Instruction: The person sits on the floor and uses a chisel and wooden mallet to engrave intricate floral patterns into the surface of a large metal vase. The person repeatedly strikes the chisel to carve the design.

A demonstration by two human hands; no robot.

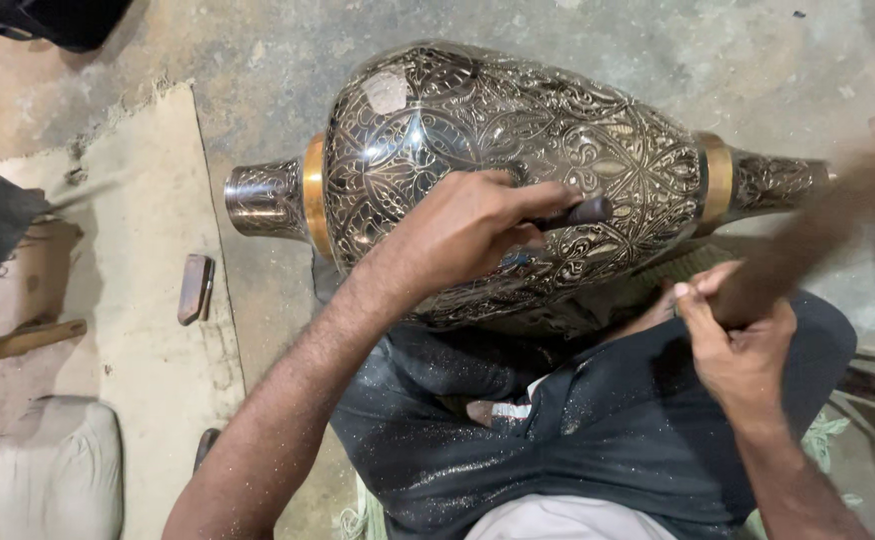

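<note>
Engraved metal vase (518, 130) lies across our lap, left hand (468, 235) pinching a dark chisel (573, 215) against it, right hand (743, 350) clenched on a blurred wooden mallet (808, 240).

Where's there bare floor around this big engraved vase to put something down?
Bare concrete floor lies beyond the engraved silver-and-brass metal vase. The tan board left of it is partly free, bearing a small brown block. It is crowded at the lap, where the left hand holds a dark chisel and the right hand a blurred wooden mallet.
</note>
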